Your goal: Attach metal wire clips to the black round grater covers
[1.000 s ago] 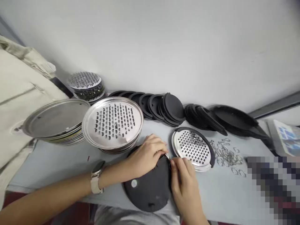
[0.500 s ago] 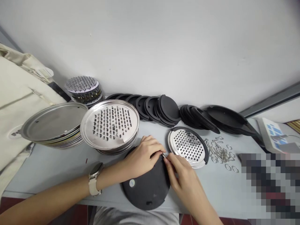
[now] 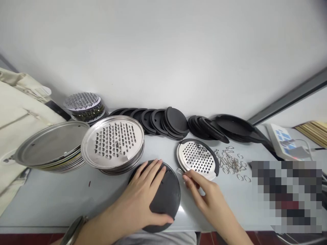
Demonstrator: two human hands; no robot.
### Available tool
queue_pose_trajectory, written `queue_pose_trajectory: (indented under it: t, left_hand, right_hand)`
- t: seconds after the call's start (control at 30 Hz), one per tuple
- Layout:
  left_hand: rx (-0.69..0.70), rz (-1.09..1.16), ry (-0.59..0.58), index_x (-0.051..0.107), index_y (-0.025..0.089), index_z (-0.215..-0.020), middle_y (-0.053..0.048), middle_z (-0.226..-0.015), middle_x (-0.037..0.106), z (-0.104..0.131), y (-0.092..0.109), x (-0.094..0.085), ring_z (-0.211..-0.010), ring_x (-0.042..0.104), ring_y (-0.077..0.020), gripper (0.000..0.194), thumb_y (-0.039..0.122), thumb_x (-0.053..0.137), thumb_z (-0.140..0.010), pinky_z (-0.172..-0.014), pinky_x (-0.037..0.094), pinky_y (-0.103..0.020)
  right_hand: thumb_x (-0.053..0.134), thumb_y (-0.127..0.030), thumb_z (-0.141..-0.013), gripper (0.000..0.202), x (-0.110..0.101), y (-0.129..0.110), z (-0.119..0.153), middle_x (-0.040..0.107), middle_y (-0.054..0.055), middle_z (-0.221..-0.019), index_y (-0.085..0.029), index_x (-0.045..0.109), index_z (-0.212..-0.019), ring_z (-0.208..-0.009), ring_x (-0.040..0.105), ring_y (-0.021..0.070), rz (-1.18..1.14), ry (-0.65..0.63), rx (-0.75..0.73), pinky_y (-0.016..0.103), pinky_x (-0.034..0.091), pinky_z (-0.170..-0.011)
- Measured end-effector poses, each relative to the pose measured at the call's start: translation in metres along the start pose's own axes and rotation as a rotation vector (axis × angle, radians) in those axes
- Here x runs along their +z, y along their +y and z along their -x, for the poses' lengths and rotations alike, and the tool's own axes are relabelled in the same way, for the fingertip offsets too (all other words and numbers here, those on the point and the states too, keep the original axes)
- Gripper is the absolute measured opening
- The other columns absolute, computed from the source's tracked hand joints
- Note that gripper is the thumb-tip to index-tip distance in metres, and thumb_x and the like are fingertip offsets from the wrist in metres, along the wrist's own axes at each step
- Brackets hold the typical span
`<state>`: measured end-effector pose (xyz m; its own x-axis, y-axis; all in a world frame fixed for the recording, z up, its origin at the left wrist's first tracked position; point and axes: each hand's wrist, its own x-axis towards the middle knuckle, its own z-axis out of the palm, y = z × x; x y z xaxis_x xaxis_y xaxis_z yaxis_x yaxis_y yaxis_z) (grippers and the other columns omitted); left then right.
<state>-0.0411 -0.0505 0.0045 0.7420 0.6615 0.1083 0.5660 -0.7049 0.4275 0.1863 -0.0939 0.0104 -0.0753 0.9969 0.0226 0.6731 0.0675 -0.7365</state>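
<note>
A round black plastic disc lies before me at the table's front edge. My left hand is spread across it, fingers stretched to the far rim and thumb near the lower right rim. To the right of the disc, my right hand is closed in a pinch on a small metal wire loop, which sticks out past the fingertips. Just beyond that hand sits a round metal grater plate in a black rim. Several loose metal rings and clips lie to its right.
A stack of large grater plates stands at the left, with a stack of plain metal discs beside it. Black plastic discs and black pans line the wall. A white box is at the right.
My left hand has gone from pinching at the disc's far edge to lying spread over the disc. My right hand has drawn away from the disc's edge with the wire loop.
</note>
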Motion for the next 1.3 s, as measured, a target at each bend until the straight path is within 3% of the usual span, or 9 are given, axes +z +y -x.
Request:
queue_pose_trajectory:
  t: [0.13, 0.23, 0.57, 0.8, 1.0, 1.3]
  left_hand:
    - [0.019, -0.117, 0.028, 0.018, 0.011, -0.152, -0.016, -0.158, 0.018, 0.002, 0.007, 0.013, -0.145, 0.020, -0.0327, 0.080, 0.049, 0.052, -0.091, -0.115, 0.030, -0.049]
    - [0.044, -0.176, 0.067, 0.017, 0.007, -0.151, -0.018, -0.158, 0.017, -0.001, 0.010, 0.017, -0.146, 0.017, -0.0304, 0.070, 0.042, 0.043, -0.097, -0.116, 0.029, -0.045]
    - [0.047, -0.174, 0.099, 0.021, 0.006, -0.150, -0.020, -0.156, 0.023, -0.002, 0.009, 0.017, -0.144, 0.021, -0.0301, 0.070, 0.043, 0.044, -0.096, -0.115, 0.032, -0.047]
    - [0.021, -0.143, 0.146, 0.018, 0.010, -0.151, -0.016, -0.155, 0.028, -0.002, 0.009, 0.019, -0.144, 0.025, -0.0281, 0.068, 0.039, 0.044, -0.096, -0.114, 0.033, -0.047]
    - [0.013, -0.133, 0.117, 0.026, 0.017, -0.150, -0.014, -0.157, 0.025, -0.002, 0.010, 0.016, -0.144, 0.025, -0.0296, 0.059, 0.037, 0.044, -0.097, -0.113, 0.034, -0.049]
    - [0.007, -0.158, 0.102, 0.026, 0.016, -0.150, -0.016, -0.155, 0.027, -0.004, 0.011, 0.014, -0.143, 0.027, -0.0302, 0.059, 0.036, 0.043, -0.097, -0.112, 0.035, -0.051]
  right_hand:
    - [0.035, -0.033, -0.101, 0.028, 0.005, -0.002, -0.002, 0.049, -0.002, -0.067, -0.023, 0.040, -0.076, -0.060, 0.048, 0.0140, 0.038, -0.047, -0.015, 0.023, 0.037, -0.058]
    - [0.033, -0.031, -0.101, 0.027, 0.010, -0.005, -0.009, 0.041, -0.004, -0.062, -0.024, 0.034, -0.074, -0.054, 0.043, 0.0141, 0.116, -0.043, -0.008, 0.024, 0.033, -0.054]
    - [0.036, -0.024, -0.099, 0.023, 0.008, -0.005, -0.025, 0.038, -0.006, -0.054, -0.024, 0.040, -0.077, -0.044, 0.041, 0.0134, 0.222, -0.090, -0.097, 0.024, 0.025, -0.048]
    - [0.039, -0.020, -0.097, 0.024, 0.011, -0.008, -0.026, 0.040, -0.006, -0.054, -0.023, 0.044, -0.074, -0.045, 0.042, 0.0129, 0.238, -0.037, -0.112, 0.024, 0.027, -0.048]
    - [0.038, -0.020, -0.097, 0.023, 0.015, -0.007, -0.025, 0.043, -0.005, -0.057, -0.023, 0.044, -0.076, -0.047, 0.045, 0.0133, 0.209, -0.009, -0.103, 0.024, 0.029, -0.051]
    - [0.038, -0.018, -0.097, 0.021, 0.012, -0.003, -0.025, 0.038, -0.006, -0.056, -0.023, 0.046, -0.078, -0.046, 0.040, 0.0123, 0.231, -0.054, -0.119, 0.023, 0.026, -0.050]
